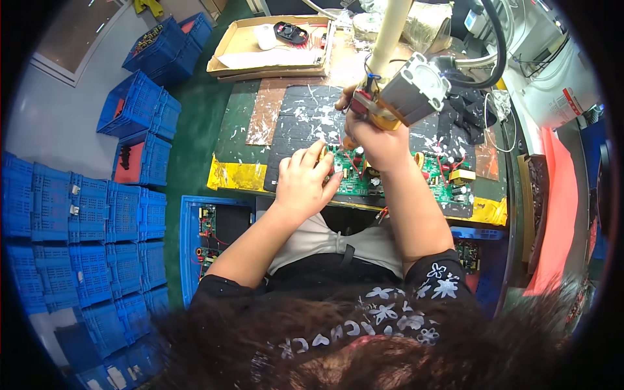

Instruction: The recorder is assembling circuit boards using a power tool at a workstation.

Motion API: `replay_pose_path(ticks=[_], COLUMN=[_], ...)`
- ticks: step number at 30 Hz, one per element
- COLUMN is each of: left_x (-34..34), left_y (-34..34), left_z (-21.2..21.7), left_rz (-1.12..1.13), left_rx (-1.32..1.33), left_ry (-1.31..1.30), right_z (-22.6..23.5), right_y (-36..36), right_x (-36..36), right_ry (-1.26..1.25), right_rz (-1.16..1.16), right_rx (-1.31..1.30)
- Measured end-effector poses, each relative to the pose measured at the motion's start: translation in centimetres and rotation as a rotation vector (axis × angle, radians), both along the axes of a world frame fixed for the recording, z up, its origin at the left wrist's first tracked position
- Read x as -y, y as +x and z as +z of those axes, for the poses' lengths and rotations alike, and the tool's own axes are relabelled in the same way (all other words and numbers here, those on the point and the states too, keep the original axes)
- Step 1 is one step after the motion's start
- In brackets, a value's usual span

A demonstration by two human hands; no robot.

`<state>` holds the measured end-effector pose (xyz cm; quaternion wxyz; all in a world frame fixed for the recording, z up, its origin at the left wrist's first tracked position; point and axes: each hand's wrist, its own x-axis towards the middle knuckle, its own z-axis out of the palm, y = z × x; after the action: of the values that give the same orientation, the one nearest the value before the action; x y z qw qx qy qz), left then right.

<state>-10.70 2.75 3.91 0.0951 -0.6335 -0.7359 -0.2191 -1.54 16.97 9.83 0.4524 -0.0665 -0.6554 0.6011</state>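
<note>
A green circuit board (354,184) crowded with coils, capacitors and red wires lies across the near part of the dark work mat (305,117). At its left end, the fingers and thumb of my left hand (307,177) grip the board beside a yellow ring coil (322,153). My right hand (380,140) is closed round a glue dispensing gun with a grey square block (416,88), red and yellow parts and a pale tube (392,32) rising above it. The gun's tip is over the board's left half, largely hidden by the hand.
A cardboard tray (273,70) with a white roll and a black part stands at the far left of the table. Blue crates (107,208) are stacked along the left. Blue bins (190,237) holding boards flank my lap. A black hose (500,52) loops at the upper right.
</note>
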Motion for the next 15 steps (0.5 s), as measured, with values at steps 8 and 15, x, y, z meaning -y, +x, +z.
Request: replay_pose_path(ticks=[8,15], left_x=[0.19,0.35], left_y=[0.15,0.04], left_z=[0.36,-0.41], left_rz=[-0.006,-0.004], left_rx=[0.039,0.034], left_ry=[-0.066,-0.026], right_z=[0.15,-0.39], right_y=[0.02,0.02], right_x=[0.00,-0.39], right_ry=[-0.092,-0.004], right_rz=[0.056,0.049], right_rx=[-0.048,-0.055])
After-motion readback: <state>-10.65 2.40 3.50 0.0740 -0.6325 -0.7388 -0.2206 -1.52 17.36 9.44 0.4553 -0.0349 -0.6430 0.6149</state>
